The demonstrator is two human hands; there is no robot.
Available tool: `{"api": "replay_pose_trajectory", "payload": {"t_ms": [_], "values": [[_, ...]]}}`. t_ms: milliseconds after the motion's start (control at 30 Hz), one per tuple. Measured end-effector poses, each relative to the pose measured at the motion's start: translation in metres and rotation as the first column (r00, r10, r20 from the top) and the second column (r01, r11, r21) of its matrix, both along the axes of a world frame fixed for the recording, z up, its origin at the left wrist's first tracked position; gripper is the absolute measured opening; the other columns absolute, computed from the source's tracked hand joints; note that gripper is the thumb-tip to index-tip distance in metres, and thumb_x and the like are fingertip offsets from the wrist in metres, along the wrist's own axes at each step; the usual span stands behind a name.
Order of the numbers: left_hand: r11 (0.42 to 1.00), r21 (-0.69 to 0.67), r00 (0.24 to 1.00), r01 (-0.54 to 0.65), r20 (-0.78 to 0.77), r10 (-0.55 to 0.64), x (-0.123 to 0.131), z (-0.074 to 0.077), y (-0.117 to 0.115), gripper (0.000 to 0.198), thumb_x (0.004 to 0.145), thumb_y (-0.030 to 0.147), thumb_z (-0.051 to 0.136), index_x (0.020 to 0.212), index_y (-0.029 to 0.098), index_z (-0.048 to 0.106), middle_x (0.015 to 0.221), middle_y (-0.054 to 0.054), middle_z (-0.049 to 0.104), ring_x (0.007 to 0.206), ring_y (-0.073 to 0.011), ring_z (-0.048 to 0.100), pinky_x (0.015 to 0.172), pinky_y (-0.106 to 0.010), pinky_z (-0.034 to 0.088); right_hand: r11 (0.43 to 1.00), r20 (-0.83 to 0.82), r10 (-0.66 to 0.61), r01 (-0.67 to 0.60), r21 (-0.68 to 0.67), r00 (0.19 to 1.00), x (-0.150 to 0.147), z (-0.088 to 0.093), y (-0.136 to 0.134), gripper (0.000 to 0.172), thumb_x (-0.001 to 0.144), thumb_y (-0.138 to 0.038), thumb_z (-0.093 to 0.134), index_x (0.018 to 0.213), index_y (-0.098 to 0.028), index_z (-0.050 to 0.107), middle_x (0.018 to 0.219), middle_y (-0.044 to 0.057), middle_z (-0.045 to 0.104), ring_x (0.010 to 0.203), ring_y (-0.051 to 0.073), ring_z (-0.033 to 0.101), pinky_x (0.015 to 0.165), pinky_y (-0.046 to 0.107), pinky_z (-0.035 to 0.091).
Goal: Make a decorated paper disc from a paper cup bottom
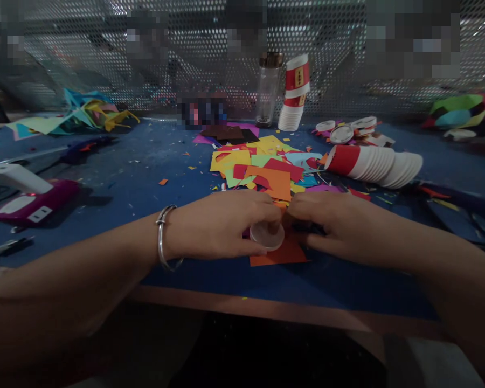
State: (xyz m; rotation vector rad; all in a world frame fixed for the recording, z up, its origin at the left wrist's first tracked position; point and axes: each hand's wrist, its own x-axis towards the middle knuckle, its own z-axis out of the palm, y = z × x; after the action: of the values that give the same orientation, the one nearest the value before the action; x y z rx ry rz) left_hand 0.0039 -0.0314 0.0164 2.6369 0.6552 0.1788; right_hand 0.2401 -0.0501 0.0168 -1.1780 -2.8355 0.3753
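1. Fingers of the left hand are curled tight around a small white cup. It lies on its side with its round base turned towards the camera and the thumb under it.
2. The right hand meets it from the other side, its fingertips drawn together against the cup's far end. Whether they pinch the cup, a scrap or nothing is hidden, so I cannot tell.
3. The cup is held just above an orange sheet, at the middle of the near edge of the blue counter.
4. Behind it, towards the counter's centre, lies a heap of cut coloured paper. A stack of cups lies on its side just to the right. At the back edge stand a leaning cup stack and a clear bottle. A glue gun rests by the left edge.
5. Judging by the scraps, much of the cutting is done. The cup's visible base is bare and both stacks look untouched, so most of the work seems left.
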Motion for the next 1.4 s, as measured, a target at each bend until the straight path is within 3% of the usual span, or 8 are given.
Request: {"api": "replay_pose_trajectory", "payload": {"t_ms": [500, 667, 1000, 1300, 1400], "values": [[1.0, 0.001, 1.0, -0.016, -0.013, 0.016, 0.001, 0.003, -0.002, 0.009, 0.09, 0.021, 0.074, 0.097, 0.018, 0.07, 0.1, -0.003, 0.071, 0.094, -0.0193, 0.062, 0.083, -0.029, 0.043, 1.0, 0.032, 0.0, -0.001, 0.02, 0.999, -0.003, 0.0, -0.002, 0.016, 0.075, -0.005, 0.058, 0.077, -0.021, 0.058, 0.079, 0.002, 0.063, 0.072, 0.018, 0.059, 0.066, 0.029, 0.041], [1.0, 0.007, 1.0, -0.006, -0.008, 0.006, 0.0, 0.003, -0.002, 0.007, 0.091, 0.02, 0.074, 0.097, 0.018, 0.07, 0.099, -0.003, 0.073, 0.097, -0.0206, 0.06, 0.088, -0.031, 0.042, 1.0, 0.028, -0.005, 0.005, 0.015, 1.0, -0.003, 0.001, -0.001, 0.019, 0.075, -0.004, 0.058, 0.082, -0.021, 0.063, 0.083, 0.003, 0.067, 0.074, 0.019, 0.062, 0.068, 0.029, 0.043], [0.999, 0.034, 0.999, 0.008, -0.048, -0.006, 0.002, 0.005, -0.002, 0.014, 0.089, 0.014, 0.072, 0.103, 0.018, 0.074, 0.098, -0.004, 0.072, 0.094, -0.0213, 0.058, 0.088, -0.033, 0.041, 0.94, 0.026, 0.136, -0.137, 0.312, 0.99, 0.016, -0.018, -0.017, 0.024, 0.092, -0.012, 0.049, 0.093, -0.017, 0.073, 0.097, 0.014, 0.074, 0.083, 0.025, 0.071, 0.071, 0.037, 0.054], [1.0, 0.008, 1.0, 0.006, -0.028, -0.006, 0.002, 0.004, -0.002, 0.015, 0.089, 0.013, 0.068, 0.1, 0.019, 0.074, 0.099, -0.005, 0.072, 0.092, -0.0204, 0.062, 0.082, -0.03, 0.043, 0.924, -0.025, 0.162, -0.143, 0.354, 0.986, 0.016, -0.022, -0.026, 0.033, 0.098, -0.014, 0.044, 0.095, -0.012, 0.076, 0.1, 0.019, 0.076, 0.082, 0.027, 0.074, 0.069, 0.04, 0.061], [1.0, 0.0, 1.0, 0.001, -0.016, -0.001, 0.001, 0.004, -0.002, 0.016, 0.089, 0.013, 0.069, 0.103, 0.019, 0.074, 0.1, -0.005, 0.072, 0.094, -0.0202, 0.063, 0.083, -0.03, 0.044, 0.915, -0.052, 0.115, -0.086, 0.395, 0.992, 0.025, -0.019, -0.027, 0.034, 0.103, -0.02, 0.043, 0.106, -0.014, 0.076, 0.103, 0.017, 0.077, 0.089, 0.028, 0.075, 0.074, 0.041, 0.061]]}}
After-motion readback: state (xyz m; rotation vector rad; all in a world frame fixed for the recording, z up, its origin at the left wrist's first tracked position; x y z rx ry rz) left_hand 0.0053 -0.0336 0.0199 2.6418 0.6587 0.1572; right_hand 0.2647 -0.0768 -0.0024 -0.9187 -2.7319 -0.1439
